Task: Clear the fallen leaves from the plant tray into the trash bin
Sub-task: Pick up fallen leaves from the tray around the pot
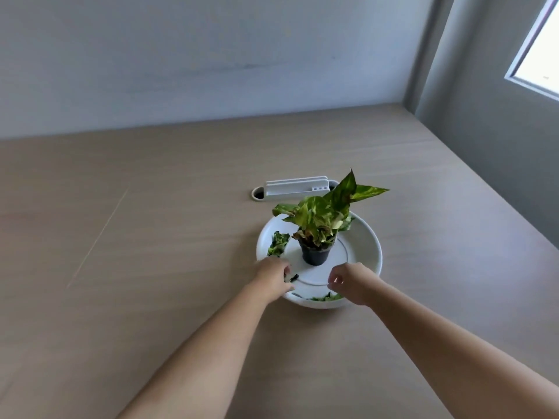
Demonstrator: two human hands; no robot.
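A round white plant tray (364, 246) lies on the wooden table, with a small black pot (314, 256) of green and yellow leaves standing in its middle. Fallen green leaves (278, 244) lie on the tray's left side, and more leaf scraps (325, 297) lie at its near rim. My left hand (273, 275) is over the tray's near left edge, its fingers curled around a small dark leaf piece (292, 278). My right hand (352, 282) hovers over the near right rim, fingers bent and apart, holding nothing. No trash bin is in view.
Behind the tray a white slotted stand (296, 189) sits on a cable opening in the table (151, 237). A pale wall runs along the table's far edge, a grey wall and a window (541, 55) stand to the right.
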